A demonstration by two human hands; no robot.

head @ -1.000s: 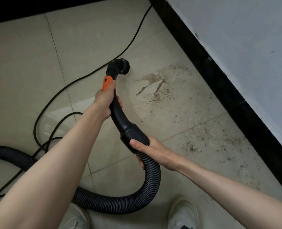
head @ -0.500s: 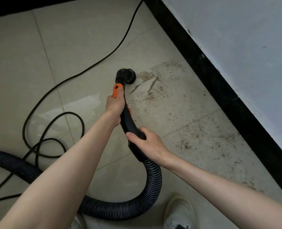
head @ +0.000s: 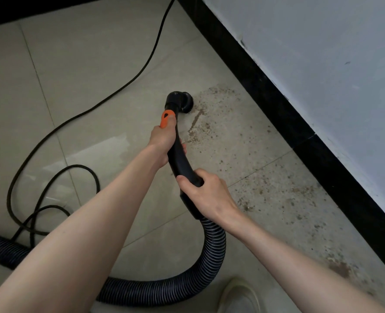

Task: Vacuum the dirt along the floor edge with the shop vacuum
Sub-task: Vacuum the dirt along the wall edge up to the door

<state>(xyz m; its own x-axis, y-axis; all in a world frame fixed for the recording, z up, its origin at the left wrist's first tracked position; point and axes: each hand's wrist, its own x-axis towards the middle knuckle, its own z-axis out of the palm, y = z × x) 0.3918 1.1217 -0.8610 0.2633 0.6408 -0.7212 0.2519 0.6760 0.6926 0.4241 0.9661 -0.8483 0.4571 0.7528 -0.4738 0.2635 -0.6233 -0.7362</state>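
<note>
We see the round brush head [head: 185,101] of the vacuum wand [head: 179,152] down on the tile at the near edge of the dirt [head: 211,123], which spreads along the black baseboard [head: 284,114]. Our left hand [head: 163,141] is wrapped around the wand just below its orange slider [head: 165,118]; our right hand [head: 206,195] curls around the cuff where the ribbed hose [head: 211,251] joins. A black cord [head: 110,98] trails across the floor to the left.

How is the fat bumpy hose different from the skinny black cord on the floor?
The ribbed black vacuum hose is thick and ridged; the thin black power cord is slim and smooth. The hose ends at the person's right hand; the cord lies loose, untouched. Both are black and curve across the tiled floor.
</note>
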